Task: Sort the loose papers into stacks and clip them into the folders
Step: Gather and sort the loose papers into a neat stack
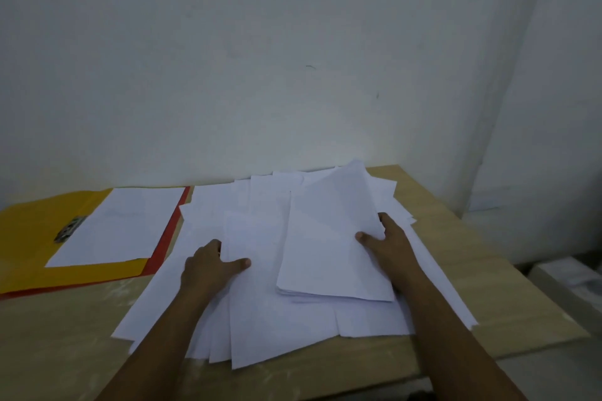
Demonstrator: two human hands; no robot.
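Loose white papers (260, 319) lie fanned across the middle of the wooden table (65, 335). My right hand (386, 242) grips the right edge of a small gathered stack (325, 238), lifted and tilted above the spread, with the thumb on top. My left hand (208, 265) rests on the spread at the left, its thumb lying on a sheet and its fingers tucked at that sheet's edge. An open yellow folder (29, 238) lies at the left with a metal clip (70, 228) and a white sheet (120, 225) in it. A red folder (164, 242) shows under its right side.
A white wall stands right behind the table. The table's right edge drops off near a pale box or object (573, 277) on the floor at the right. Bare wood shows at the front left of the table.
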